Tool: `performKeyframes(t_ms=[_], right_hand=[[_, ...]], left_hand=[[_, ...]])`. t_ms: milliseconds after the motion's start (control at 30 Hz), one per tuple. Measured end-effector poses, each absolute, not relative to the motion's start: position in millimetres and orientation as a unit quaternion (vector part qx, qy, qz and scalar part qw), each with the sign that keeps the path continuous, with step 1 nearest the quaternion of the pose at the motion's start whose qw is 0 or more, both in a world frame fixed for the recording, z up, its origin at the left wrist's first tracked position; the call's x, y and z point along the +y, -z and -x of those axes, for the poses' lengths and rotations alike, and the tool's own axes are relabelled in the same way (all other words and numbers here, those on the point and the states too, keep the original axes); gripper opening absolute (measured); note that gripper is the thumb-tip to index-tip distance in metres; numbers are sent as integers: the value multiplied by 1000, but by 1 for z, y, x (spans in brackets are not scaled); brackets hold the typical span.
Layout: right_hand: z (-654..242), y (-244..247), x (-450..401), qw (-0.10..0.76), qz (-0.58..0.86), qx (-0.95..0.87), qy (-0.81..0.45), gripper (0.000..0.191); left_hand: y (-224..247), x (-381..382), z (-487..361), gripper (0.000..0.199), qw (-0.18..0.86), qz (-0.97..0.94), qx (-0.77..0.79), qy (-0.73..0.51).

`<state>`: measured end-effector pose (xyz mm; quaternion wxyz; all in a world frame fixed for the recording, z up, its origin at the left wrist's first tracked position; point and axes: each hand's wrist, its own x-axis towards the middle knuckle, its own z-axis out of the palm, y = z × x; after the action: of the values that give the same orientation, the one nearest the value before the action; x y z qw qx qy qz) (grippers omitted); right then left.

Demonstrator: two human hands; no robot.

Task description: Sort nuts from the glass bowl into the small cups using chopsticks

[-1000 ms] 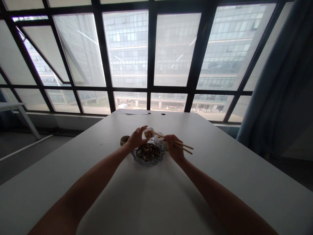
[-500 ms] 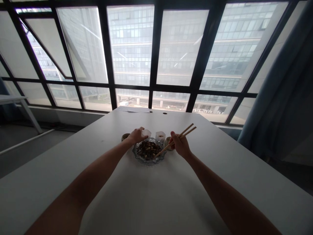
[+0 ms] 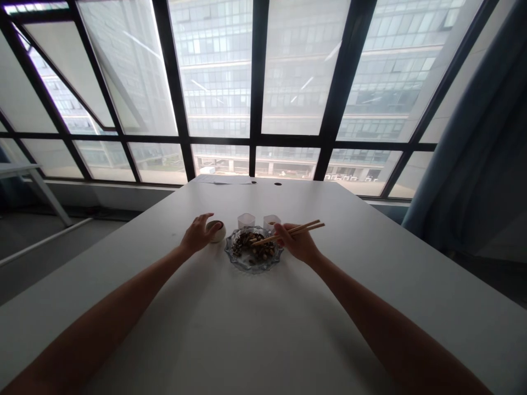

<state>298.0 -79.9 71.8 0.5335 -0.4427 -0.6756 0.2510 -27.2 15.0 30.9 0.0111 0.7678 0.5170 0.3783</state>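
A pair of wooden chopsticks (image 3: 307, 227) is held in my right hand (image 3: 298, 243), with the tips over the dark mixed pieces (image 3: 257, 245) in a clear scalloped glass dish (image 3: 253, 267). My left hand (image 3: 196, 235) is at the left side of a small round pale cup (image 3: 218, 235). Its thumb lies across the near side of the cup, and the fingers are stretched out and apart from the thumb. Behind the dish stand two small translucent cups, the left one (image 3: 246, 220) and the right one (image 3: 269, 220), which has something brownish in it.
All this stands on a long white table (image 3: 255, 329). Papers (image 3: 224, 180) lie at its far end, near two dark round holes. Large windows rise beyond it, a blue curtain (image 3: 465, 142) hangs at right, and another white table (image 3: 18, 169) is at left.
My left hand has let go of the left translucent cup and moved left to the round cup. The chopsticks have shifted up and left over the dish, and the pieces lie differently.
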Motion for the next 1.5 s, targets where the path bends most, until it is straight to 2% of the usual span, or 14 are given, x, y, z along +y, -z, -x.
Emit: performKeyframes(t_ms=[100,233,433,600,767,900,1167,1433,1500], right_hand=[[-306,-85,-84,529,457,-654,-291,64],[-308,-98,-92,441,442,-717,-312,62],[-302,-104,-102,382,420,-772,-286,56],[-301,-99,-98,414,441,-728,-322,57],[-309,-86,-78,576,480,-574,-328,59],[-315,-80,-69,620,488,-509,-345,60],[-269,-96,-81,626,452,-587,-242,58],[-194,-104,-40,502,432,-722,-199,58],[-196,-104,-37,498,441,-721,-196,59]], left_hand=[[-14,11,33,74,69,-742,527,-410],[-5,9,31,82,131,-722,532,-422],[-9,7,30,83,136,-725,546,-397],[-7,8,29,87,142,-731,530,-405],[-6,8,29,93,140,-734,508,-428],[-7,6,28,89,128,-739,494,-439],[-2,8,27,85,100,-752,472,-450],[-5,6,26,82,60,-769,459,-440],[-4,6,26,82,58,-771,458,-439]])
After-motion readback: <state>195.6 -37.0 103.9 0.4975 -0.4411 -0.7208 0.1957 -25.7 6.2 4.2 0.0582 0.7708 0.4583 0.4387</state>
